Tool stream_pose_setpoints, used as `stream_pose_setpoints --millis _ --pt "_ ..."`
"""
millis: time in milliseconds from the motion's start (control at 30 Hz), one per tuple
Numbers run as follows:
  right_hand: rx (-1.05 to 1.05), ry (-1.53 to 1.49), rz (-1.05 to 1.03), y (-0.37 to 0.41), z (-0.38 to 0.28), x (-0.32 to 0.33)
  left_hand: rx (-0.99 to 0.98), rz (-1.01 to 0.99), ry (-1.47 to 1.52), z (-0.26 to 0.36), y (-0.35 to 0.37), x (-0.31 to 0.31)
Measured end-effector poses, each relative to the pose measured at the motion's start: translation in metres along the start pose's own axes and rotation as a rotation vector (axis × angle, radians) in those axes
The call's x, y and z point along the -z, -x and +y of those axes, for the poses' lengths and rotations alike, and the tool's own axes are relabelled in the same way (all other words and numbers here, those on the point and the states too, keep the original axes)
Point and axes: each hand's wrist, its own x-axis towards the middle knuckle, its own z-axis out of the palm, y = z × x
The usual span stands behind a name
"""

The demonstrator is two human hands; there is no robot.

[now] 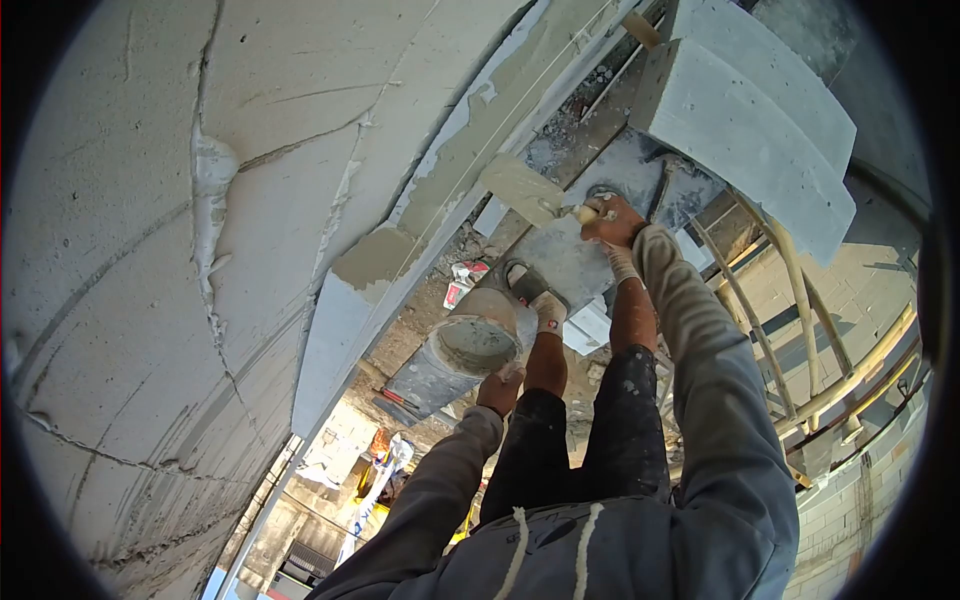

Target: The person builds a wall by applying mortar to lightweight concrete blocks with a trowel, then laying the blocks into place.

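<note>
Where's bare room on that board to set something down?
The dusty board looks free in a patch bordered by the trowel, left foot and right leg. It is crowded around the bucket, with the left hand at its rim and that foot close by, and near the hammer-like tool beside the right hand.

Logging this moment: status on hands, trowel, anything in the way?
Right hand gripping trowel, pointing toward wall. Left hand at bucket rim. Nothing visibly blocking trowel; hammer-like tool nearby.
</note>
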Motion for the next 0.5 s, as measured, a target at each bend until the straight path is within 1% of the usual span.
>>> stream_pose_setpoints --millis 100,167,267,367,500 --pt "0.050 -0.025 0.045 0.004 -0.004 0.030 0.004 -0.025 0.025 0.036 0.001 -0.001" --pt "0.041 -0.016 0.067 0.008 -0.014 0.056 -0.030 -0.024 0.060 0.058 -0.002 -0.001" --pt "-0.044 -0.091 0.023 0.014 -0.026 0.095 -0.086 -0.016 0.079 0.071 -0.011 -0.003" --pt "-0.074 -0.074 0.087 0.025 -0.046 0.135 -0.110 -0.018 0.072 0.089 -0.013 -0.003" --pt "-0.081 -0.051 0.096 0.032 -0.058 0.187 -0.118 -0.015 0.049 0.101 -0.013 -0.007"
